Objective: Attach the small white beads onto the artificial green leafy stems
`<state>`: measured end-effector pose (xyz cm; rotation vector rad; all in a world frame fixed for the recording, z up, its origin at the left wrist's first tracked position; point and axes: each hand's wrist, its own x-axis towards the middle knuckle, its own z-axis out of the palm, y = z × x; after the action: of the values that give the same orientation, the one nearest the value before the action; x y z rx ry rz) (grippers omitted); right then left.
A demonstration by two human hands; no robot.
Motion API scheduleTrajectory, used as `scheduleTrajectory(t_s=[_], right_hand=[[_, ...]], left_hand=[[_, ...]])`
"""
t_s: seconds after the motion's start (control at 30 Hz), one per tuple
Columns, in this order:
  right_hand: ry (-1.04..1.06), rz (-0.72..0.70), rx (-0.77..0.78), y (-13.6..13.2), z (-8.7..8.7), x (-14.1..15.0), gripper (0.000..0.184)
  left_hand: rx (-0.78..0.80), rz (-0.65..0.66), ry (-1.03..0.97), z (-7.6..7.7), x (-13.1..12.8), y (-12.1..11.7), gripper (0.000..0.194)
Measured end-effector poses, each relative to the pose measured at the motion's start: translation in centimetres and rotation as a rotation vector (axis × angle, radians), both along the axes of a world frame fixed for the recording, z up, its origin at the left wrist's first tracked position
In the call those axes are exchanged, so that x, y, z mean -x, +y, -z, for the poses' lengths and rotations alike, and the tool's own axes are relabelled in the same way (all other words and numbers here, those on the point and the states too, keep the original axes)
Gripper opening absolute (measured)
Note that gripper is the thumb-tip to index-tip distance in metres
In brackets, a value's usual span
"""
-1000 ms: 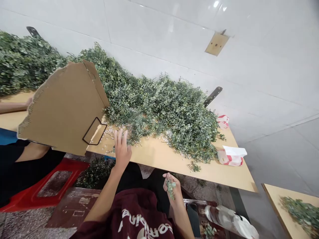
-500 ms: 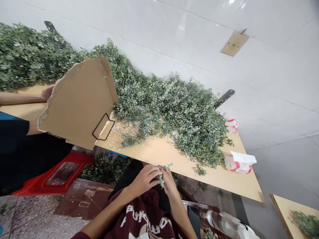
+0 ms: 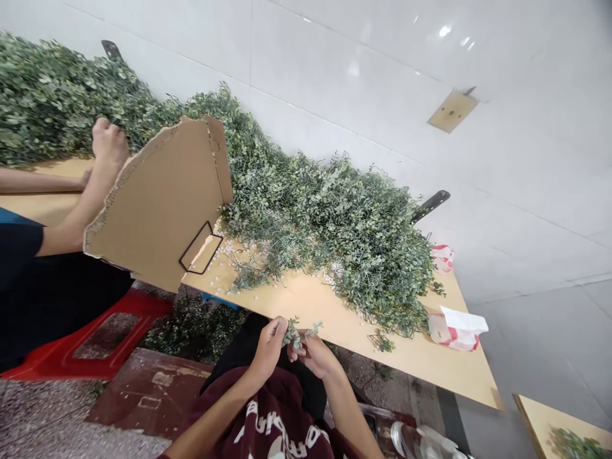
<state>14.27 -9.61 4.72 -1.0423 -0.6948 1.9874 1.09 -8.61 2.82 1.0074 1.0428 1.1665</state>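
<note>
Left hand (image 3: pixel 268 349) and right hand (image 3: pixel 313 358) slightly farther apart than in the previous frame, no longer pressed together, both raised above the lap of a maroon sweatshirt (image 3: pixel 268 424) with white lettering. Fingers (image 3: pixel 280 326) of both hands curled and grasping a small green artificial sprig (image 3: pixel 294 336) between them, just off the near edge of the worktop (image 3: pixel 306 312); exact contact with the stem hidden by the leaves and fingers. Beyond the hands, a long heap of artificial foliage (image 3: pixel 325 236) along the worktop, with small white beads (image 3: pixel 228 250) scattered by its near side. At the left, a co-worker's clenched hand (image 3: pixel 109 143) now higher than before, just beside the foliage and above a torn cardboard sheet (image 3: pixel 160 201); whatever lies inside that fist hidden. Another co-worker's hand (image 3: pixel 85 178), perhaps of the same person, mostly hidden behind that raised arm. At the bottom edge, a phone (image 3: pixel 369 421) and a clear plastic bottle (image 3: pixel 406 440) cut off by the frame, less of each in view than before, the phone too dark and narrow to make out.
</note>
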Motion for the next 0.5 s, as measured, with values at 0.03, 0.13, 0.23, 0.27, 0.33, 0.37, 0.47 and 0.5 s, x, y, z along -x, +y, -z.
scheduleTrajectory(t_s=[0.03,0.13,0.23,0.27,0.33,0.37,0.47,0.5], right_hand=[[0.035,0.019,0.034,0.2,0.1,-0.1,0.028],[0.144,0.103,0.151,0.5,0.8,-0.8,0.026],[0.176,0.168,0.207,0.4,1.5,-1.4,0.026],[0.149,0.182,0.204,0.3,1.7,-1.4,0.026],[0.075,0.195,0.183,-0.1,2.3,-1.3,0.027],[0.049,0.192,0.179,-0.3,2.5,-1.1,0.028],[0.017,0.172,0.161,-0.8,2.9,-0.6,0.032],[-0.003,0.162,0.141,-0.9,3.0,-0.6,0.034]], left_hand=[[-0.021,0.008,-0.016,-0.3,0.2,0.1,0.043],[-0.189,0.214,-0.020,-1.5,1.3,0.8,0.037],[-0.361,0.435,0.146,-2.4,2.2,1.6,0.023],[-0.403,0.469,0.220,-2.4,2.2,1.8,0.024],[-0.468,0.501,0.336,-2.3,2.1,2.1,0.019],[-0.484,0.506,0.371,-2.1,1.9,2.2,0.014],[-0.429,0.465,0.417,-1.4,1.3,2.2,0.008],[-0.381,0.442,0.412,-1.2,1.2,2.1,0.009]])
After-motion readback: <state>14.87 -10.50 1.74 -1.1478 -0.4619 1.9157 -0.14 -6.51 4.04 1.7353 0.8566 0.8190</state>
